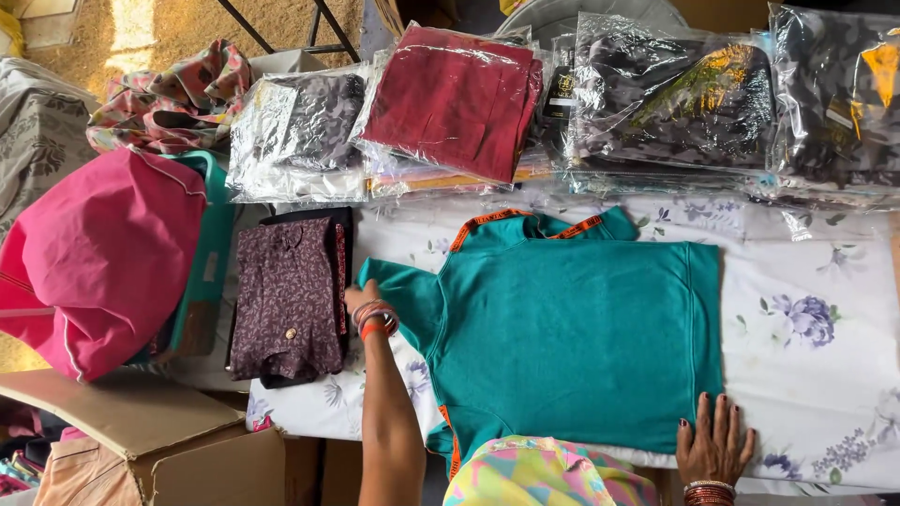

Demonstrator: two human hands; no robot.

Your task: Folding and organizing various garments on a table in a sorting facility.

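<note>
Floral white sheet [825,375] covers the table, and on it a teal shirt [572,337] lies spread flat. At the shirt's sleeve the left hand [361,298] pinches fabric; at its lower corner the right hand [714,440] presses open-palmed, fingers spread. Beyond the shirt's collar sit bagged garments [450,98], a folded maroon print [289,295] beside its sleeve.

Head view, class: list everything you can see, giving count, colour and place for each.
Teal garment: one, teal with orange trim, spread flat at centre.
Floral sheet: one, white with purple flowers, under the garment.
Folded maroon print garment: one, left of the teal one.
Pink bag: one, far left.
Bagged clothes: several, red, grey, dark, along the top.
Cardboard box: one, brown, bottom left.
Left hand: on the teal sleeve, bangles on the wrist.
Right hand: flat on the garment's lower right corner.
</note>
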